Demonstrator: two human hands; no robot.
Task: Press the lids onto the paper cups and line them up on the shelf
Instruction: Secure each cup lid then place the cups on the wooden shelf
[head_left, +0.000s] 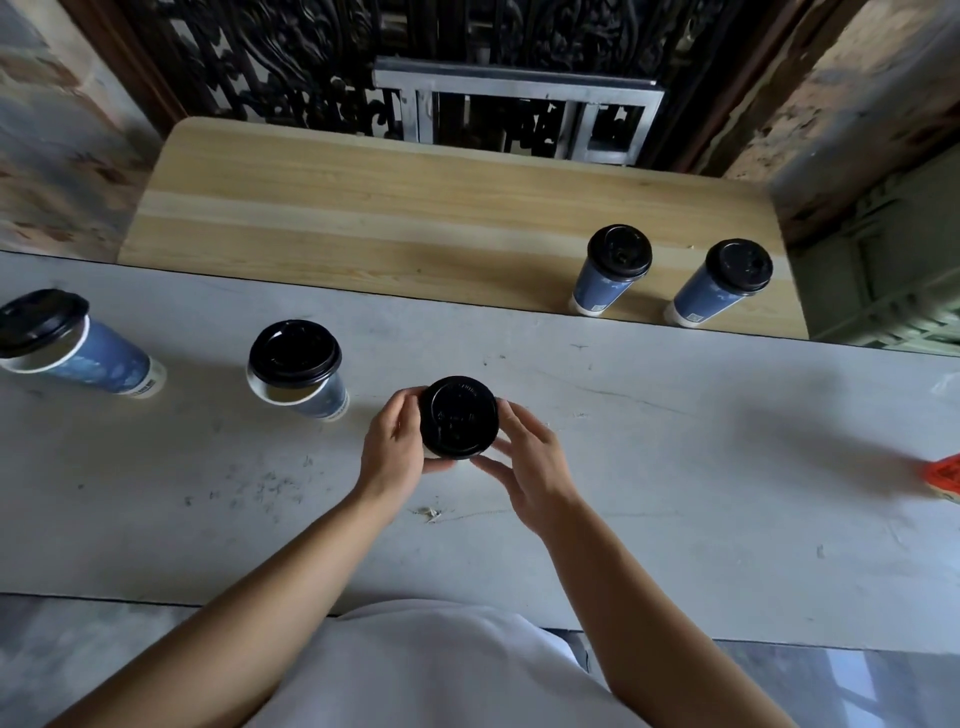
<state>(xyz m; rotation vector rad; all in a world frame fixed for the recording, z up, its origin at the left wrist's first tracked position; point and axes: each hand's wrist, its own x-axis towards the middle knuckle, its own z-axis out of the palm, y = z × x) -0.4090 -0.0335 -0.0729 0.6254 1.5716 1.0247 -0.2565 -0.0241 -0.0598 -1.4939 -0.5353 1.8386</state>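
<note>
The left hand (392, 441) and right hand (524, 457) curl round the rim of a round black plastic lid (458, 418), likely to seat it evenly on the mostly hidden paper cup (484, 453), which stands on the grey counter (675, 467). Two lidded blue cups (610, 273) already stand on the pale wooden shelf (363, 218).

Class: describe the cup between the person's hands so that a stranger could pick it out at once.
Find the grey counter in front of the wooden shelf. Near its middle stands a black-lidded cup. Unlike every other cup, it is gripped by the left hand and the right hand.
</note>
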